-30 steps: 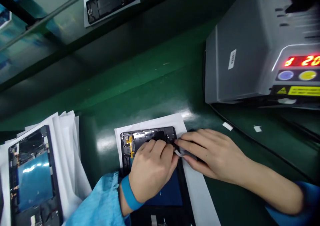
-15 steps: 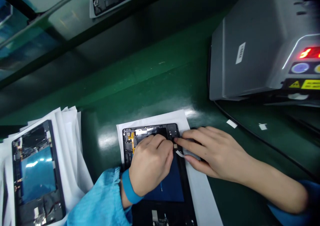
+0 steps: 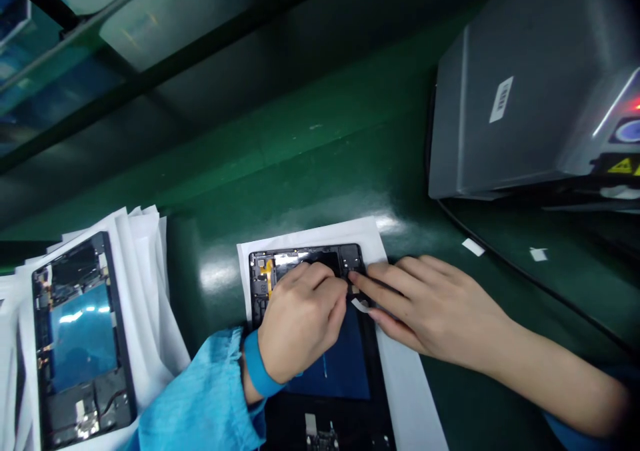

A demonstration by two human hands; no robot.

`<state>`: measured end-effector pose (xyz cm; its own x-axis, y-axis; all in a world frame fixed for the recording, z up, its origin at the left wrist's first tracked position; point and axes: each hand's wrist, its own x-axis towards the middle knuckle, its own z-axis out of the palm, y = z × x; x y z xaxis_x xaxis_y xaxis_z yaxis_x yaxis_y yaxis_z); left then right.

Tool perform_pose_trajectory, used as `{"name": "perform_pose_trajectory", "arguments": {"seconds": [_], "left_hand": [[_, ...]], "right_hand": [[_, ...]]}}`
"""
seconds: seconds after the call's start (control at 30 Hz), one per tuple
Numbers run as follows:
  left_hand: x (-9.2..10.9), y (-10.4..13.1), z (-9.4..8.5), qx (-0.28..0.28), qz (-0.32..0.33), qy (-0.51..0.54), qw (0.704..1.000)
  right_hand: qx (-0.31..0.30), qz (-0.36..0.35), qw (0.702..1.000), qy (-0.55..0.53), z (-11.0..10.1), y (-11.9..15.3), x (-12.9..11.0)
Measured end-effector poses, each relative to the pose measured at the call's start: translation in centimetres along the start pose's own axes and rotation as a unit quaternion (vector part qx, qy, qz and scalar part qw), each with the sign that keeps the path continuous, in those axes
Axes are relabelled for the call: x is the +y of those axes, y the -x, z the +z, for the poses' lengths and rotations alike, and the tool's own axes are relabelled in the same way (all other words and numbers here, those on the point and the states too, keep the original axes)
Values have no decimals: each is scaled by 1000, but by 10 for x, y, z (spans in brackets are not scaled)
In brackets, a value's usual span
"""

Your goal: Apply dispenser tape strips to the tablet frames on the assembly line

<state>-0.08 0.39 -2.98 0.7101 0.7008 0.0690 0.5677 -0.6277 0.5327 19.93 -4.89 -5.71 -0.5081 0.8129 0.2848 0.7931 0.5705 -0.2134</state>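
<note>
An opened tablet housing (image 3: 350, 364) lies on white paper in front of me, with a blue panel, an orange flex cable (image 3: 269, 278) and small parts showing. My left hand (image 3: 305, 324), in a blue wristband (image 3: 261, 366), is closed over its upper part. Its fingertips are hidden, and so is anything pinched in them. At the tablet's right edge my right hand (image 3: 425, 304) is spread, with the index fingertip on the frame near the upper right corner. A small white strip (image 3: 359, 305) curls at that thumb's tip; whether it is held I cannot tell.
To the left, a second opened tablet (image 3: 83, 344) rests on a stack of white sheets (image 3: 145, 271). A grey machine (image 3: 500, 104) with a lit panel stands at the right, its black cable (image 3: 530, 278) crossing the green bench. White scraps (image 3: 473, 246) lie near the cable. A shelf runs behind.
The view has shifted slightly, so the device on the shelf has left the picture and the machine sits farther right. Both hands stay at nearly the same place on the tablet.
</note>
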Motion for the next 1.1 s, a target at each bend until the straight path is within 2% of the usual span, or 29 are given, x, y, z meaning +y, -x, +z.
{"name": "perform_pose_trajectory", "arguments": {"seconds": [0.13,0.33,0.6,0.83,1.1], "left_hand": [[0,-2,1,1,-13,-1,1000],[-3,-1,1,-6,-6,-17,1000],[-6,0,-1,-47,11,-31,998],[-11,-1,1,-28,17,-3,999],[-14,-2,2,-30,22,6,999]], "right_hand": [[-5,-6,1000,25,-2,-1,-5],[17,-9,1000,4,1,1,-4],[8,-21,999,38,1,3,-8],[48,27,995,-83,6,2,-8],[62,51,994,-74,3,-2,-11]]}}
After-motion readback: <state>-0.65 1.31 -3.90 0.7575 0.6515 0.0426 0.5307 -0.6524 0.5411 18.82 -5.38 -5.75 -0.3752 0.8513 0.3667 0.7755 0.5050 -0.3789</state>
